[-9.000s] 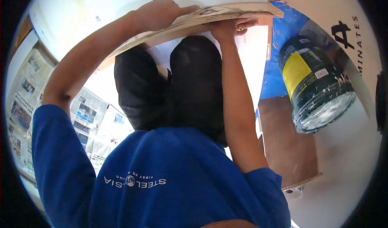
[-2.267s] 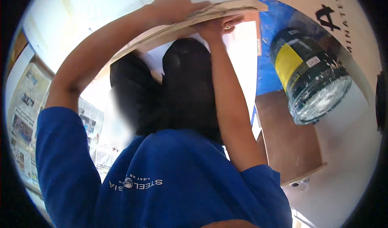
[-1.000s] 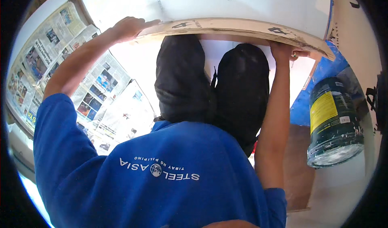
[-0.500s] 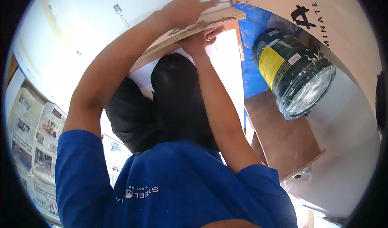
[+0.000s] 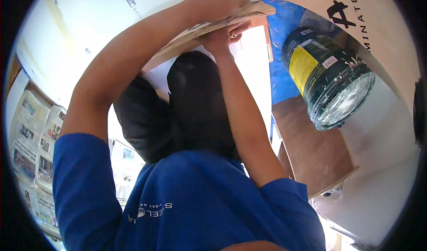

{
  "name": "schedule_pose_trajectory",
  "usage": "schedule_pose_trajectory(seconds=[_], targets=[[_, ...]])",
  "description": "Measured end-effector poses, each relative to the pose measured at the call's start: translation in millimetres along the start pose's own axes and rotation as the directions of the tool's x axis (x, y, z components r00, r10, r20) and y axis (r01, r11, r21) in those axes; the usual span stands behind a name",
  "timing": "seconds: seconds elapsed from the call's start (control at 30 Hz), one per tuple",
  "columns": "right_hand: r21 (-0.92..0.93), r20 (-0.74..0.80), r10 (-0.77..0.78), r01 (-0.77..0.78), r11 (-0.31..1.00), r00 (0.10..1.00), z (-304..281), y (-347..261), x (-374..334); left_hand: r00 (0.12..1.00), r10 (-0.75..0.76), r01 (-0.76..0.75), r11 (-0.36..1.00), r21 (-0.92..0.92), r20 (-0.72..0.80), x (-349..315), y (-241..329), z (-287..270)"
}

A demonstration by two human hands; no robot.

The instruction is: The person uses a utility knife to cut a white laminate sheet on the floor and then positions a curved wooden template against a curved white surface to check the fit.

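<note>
A plywood board [image 5: 202, 30] with a layered edge crosses in front of my knees, sloping up to the right. My left hand [image 5: 215, 5] rests over its upper side, fingers bent near the far edge and one pointing right; most fingertips are hidden. Beneath the edge, my right hand [image 5: 217, 41] presses against the underside. Its fingers reach to the right, partly curled, and a ring shows on one. Both hands seem to hold the board between them.
A dark green bucket [image 5: 327, 73] with a yellow label and whitish smears stands to the right, by a blue surface [image 5: 281, 79] and a brown wooden panel [image 5: 316, 144]. White printed sheeting [image 5: 102, 24] spreads at the upper left. Newspapers [image 5: 33, 144] lie at the far left.
My left hand has slid a little up and right, its arm bending further out to the left. The board's right end appears slightly higher and further right; my right hand follows it.
</note>
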State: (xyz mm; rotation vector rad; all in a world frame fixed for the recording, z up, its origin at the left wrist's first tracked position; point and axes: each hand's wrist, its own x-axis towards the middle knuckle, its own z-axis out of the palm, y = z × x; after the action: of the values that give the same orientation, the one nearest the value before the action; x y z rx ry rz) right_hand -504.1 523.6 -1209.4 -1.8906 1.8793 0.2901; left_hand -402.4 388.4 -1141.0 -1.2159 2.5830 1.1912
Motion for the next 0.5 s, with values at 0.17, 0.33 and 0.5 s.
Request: schedule_pose_trajectory(seconds=[0.17,0.33,0.5], targets=[[0.048,0.098,-0.041,0.037,0.998,0.994,12,12,7,0.985,-0.096,0.095,0.995,0.014,0.143,-66,-16,2],[0.034,0.067,-0.106,0.104,0.994,0.992,32,28,14,0.931,-0.229,0.22,0.973,0.063,0.284,-189,-43,-4],[0.091,0.106,-0.191,0.181,0.979,0.976,42,34,17,0.86,-0.335,0.33,0.94,0.082,0.385,-299,-86,18]])
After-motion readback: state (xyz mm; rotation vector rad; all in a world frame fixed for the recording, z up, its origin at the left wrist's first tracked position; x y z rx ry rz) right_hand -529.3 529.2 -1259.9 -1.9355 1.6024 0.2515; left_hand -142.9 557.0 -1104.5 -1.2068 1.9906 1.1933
